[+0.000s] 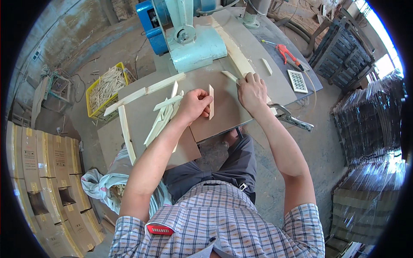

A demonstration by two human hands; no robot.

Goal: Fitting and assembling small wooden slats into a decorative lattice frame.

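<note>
My left hand (196, 104) is closed, thumb and fingers pinching a short wooden strip (211, 103) with slanted ends, held upright above the brown tabletop. Further right, my right hand (253, 91) has its fingers curled down onto a small pale wooden piece (229, 76), whose tip sticks out to the left; the fingertips are partly hidden. Just beyond that hand lies a long wooden board (235, 51) running away from me. Left of my left hand, several cut strips (161, 116) are heaped loosely on the table.
A machine with a teal guard (198, 49) and blue motor stands at the table's far side. Long wooden strips (144, 92) form a corner at left. A metal clamp (290, 118), a red-handled air gun (285, 52) and a patterned tile (297, 81) lie right. A yellow crate (89, 96) holds offcuts.
</note>
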